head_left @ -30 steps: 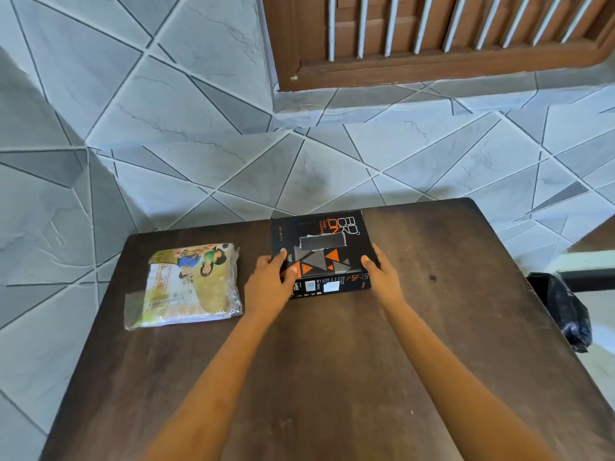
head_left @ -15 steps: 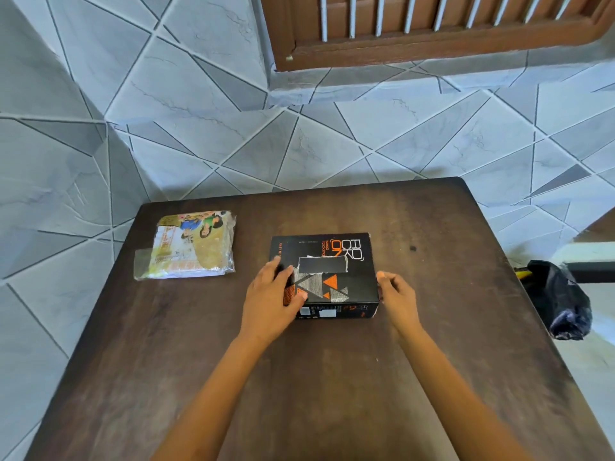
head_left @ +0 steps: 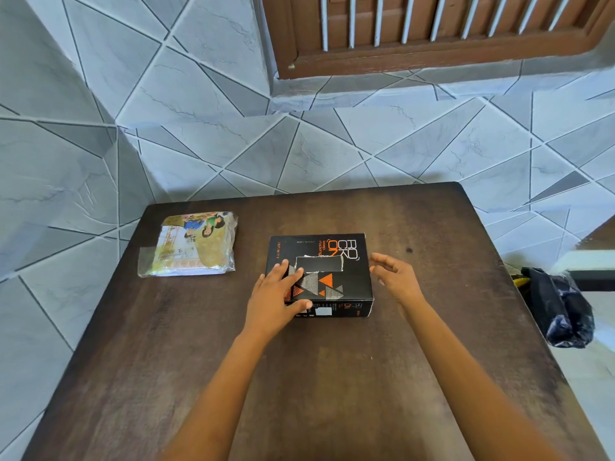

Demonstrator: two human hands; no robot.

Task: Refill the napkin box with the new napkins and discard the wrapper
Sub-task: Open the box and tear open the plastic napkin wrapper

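A black napkin box (head_left: pixel 336 257) with orange lettering and a cut slot on top lies flat in the middle of the dark wooden table (head_left: pixel 332 377). My left hand (head_left: pixel 276 294) rests on its left top corner, thumb against the front face, fingers spread. Just off the box's right side hovers my right hand (head_left: pixel 394 274), fingers apart, not touching it. A sealed pack of new napkins (head_left: pixel 191 244) in clear printed wrapper lies at the table's far left, apart from both hands.
A black plastic bag (head_left: pixel 562 307) sits on the floor beyond the table's right edge. A grey tiled wall stands behind the table, with a brown wooden window frame (head_left: pixel 432 34) above.
The box now sits nearer to me on the table. My right hand has come off the box's right side and opened; my left hand stays on its left top.
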